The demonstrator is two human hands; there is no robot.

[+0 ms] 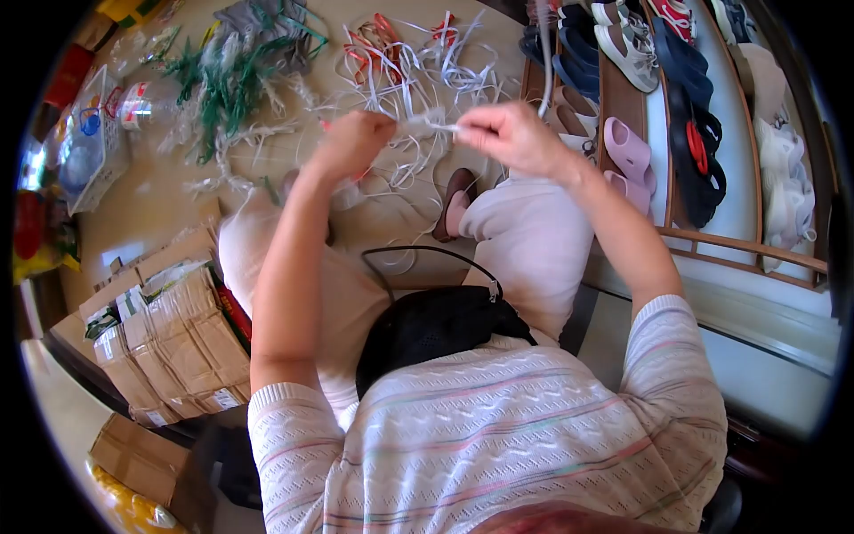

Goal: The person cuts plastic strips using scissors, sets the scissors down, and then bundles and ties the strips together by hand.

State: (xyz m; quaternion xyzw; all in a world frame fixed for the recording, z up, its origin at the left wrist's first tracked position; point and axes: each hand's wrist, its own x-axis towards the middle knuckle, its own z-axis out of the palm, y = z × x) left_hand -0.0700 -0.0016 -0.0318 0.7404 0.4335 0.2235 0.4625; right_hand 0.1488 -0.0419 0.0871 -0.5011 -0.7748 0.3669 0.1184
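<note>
Both my hands are raised in front of me, over the floor between my knees. A white plastic strip [429, 122] stretches between them, bunched and slightly blurred near the middle. My left hand [358, 142] is closed, with its fingertips at the strip's left end. Thumb and forefinger of my right hand [507, 133] pinch the strip's right end. Beyond and below the hands lies a loose tangle of white ribbons [414, 76], with some red ribbons [378, 49] among them.
Left of the tangle is a heap of green netting [227, 89]. A white basket [102, 147] with plastic bottles stands at far left, above a cardboard box [173, 343]. Shoe racks [658, 160] with shoes and slippers line the right side. A black bag [436, 329] rests on my lap.
</note>
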